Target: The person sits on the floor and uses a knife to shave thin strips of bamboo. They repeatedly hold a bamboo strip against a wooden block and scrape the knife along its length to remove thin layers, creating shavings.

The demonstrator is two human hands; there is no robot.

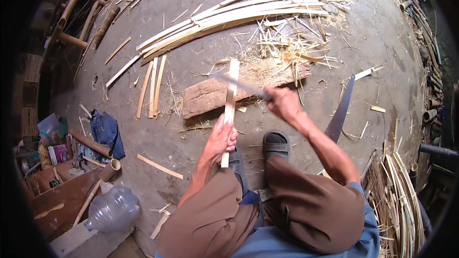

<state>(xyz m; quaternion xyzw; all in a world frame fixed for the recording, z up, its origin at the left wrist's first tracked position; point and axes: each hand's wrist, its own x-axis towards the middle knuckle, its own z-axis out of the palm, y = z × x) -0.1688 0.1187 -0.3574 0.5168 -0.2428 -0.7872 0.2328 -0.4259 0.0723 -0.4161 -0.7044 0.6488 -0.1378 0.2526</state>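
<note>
My left hand (220, 138) is closed round the lower part of a pale bamboo strip (233, 72). The strip points away from me, and its far part lies over a rough wooden block (204, 97) on the floor. In my closed right hand (285, 106) is a long-bladed knife (248, 88), its handle hidden by the fingers. The blade is blurred and reaches left to the strip, crossing it in the picture above the block. Whether blade and strip touch, I cannot tell.
Long split bamboo strips (229, 16) and a pile of shavings (294, 40) lie beyond the block. A saw (342, 110) is to the right, near a strip bundle (399, 196). At left are a plastic bottle (114, 208), a wooden box (62, 198) and blue cloth (106, 131).
</note>
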